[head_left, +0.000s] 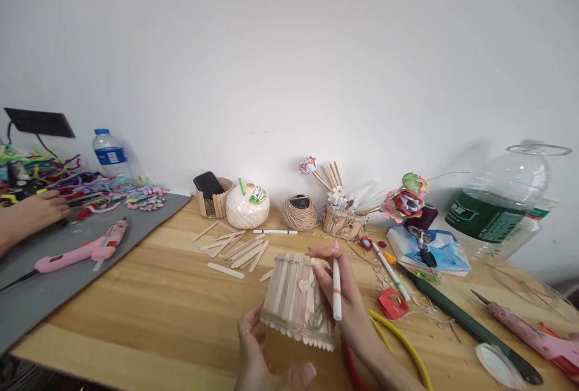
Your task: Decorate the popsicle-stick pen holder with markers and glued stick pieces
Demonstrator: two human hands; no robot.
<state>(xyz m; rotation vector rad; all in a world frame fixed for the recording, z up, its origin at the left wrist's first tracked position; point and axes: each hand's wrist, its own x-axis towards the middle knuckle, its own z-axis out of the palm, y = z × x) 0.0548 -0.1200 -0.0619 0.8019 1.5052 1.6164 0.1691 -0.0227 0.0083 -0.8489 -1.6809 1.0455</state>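
Note:
A small box of wooden craft sticks (289, 288) is held tilted above the table, with a heart, green leaf sprig and twine on its side and scalloped stick ends along its lower edge. My right hand (346, 294) grips its upper right side. Tucked between the same hand's fingers is a white marker (337, 294) with an orange band. My left hand (260, 349) is at the box's lower left corner, fingers loosely curved and thumb spread away; whether it bears any weight I cannot tell. Loose craft sticks (246, 252) lie behind the box.
Twine (299, 213), a coconut (248, 207) and a stick holder with a phone (208, 187) line the wall. To the right lie a dark green tool (465, 312), a pink glue gun (529, 333) and a large bottle (493, 210). Another person's hand (40, 216) is at left near a glue gun (85, 252).

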